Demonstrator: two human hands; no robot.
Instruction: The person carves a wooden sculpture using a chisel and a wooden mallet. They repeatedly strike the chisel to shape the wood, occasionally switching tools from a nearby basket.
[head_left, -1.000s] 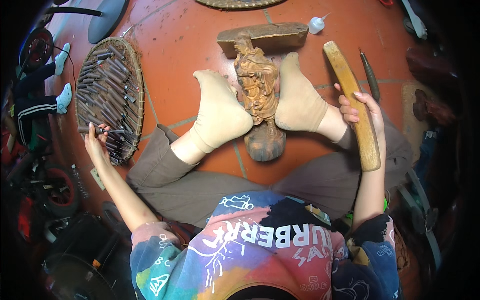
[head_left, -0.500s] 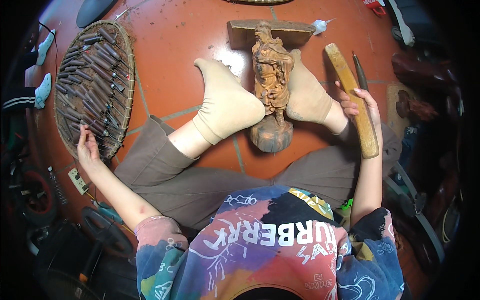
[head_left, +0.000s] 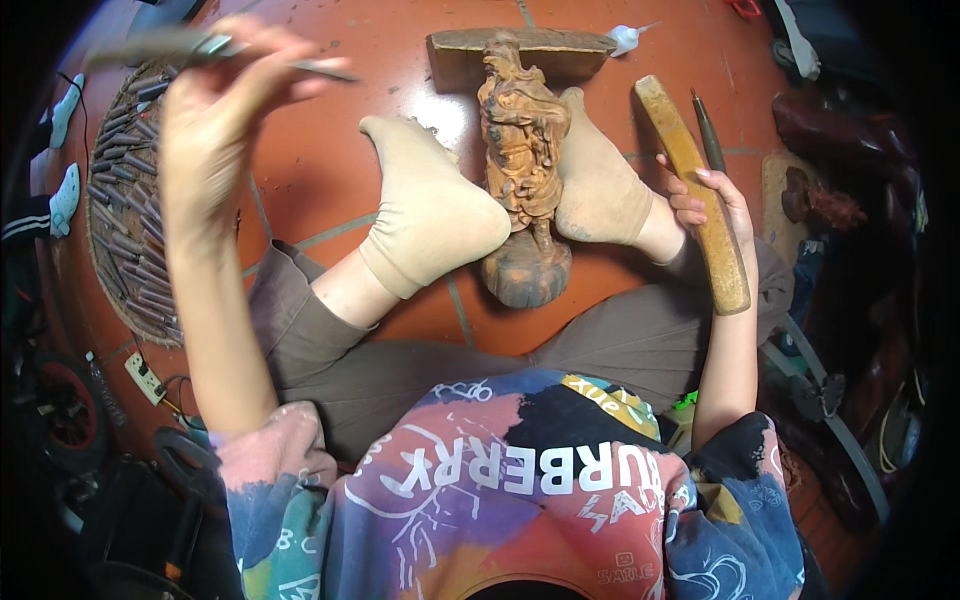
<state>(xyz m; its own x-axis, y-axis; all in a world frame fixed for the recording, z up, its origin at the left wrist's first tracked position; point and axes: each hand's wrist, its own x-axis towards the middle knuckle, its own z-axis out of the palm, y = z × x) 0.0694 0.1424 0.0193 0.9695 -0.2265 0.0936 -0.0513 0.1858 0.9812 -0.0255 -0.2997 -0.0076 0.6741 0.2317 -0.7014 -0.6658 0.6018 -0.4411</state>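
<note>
Wooden figure (head_left: 522,150) between socked feet (head_left: 430,205), left hand (head_left: 225,105) gripping blurred tool (head_left: 150,47), right hand (head_left: 737,208) gripping wooden bar (head_left: 688,148)

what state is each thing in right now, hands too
left hand: raised, gripping, blurred
carving tool: held in left hand
right hand: closed around wooden bar
wooden bar: held
carved figure: lying between the socked feet, head end at wooden block
woven tray: loaded with tools, partly hidden
white bottle: on floor, beside the block
</note>
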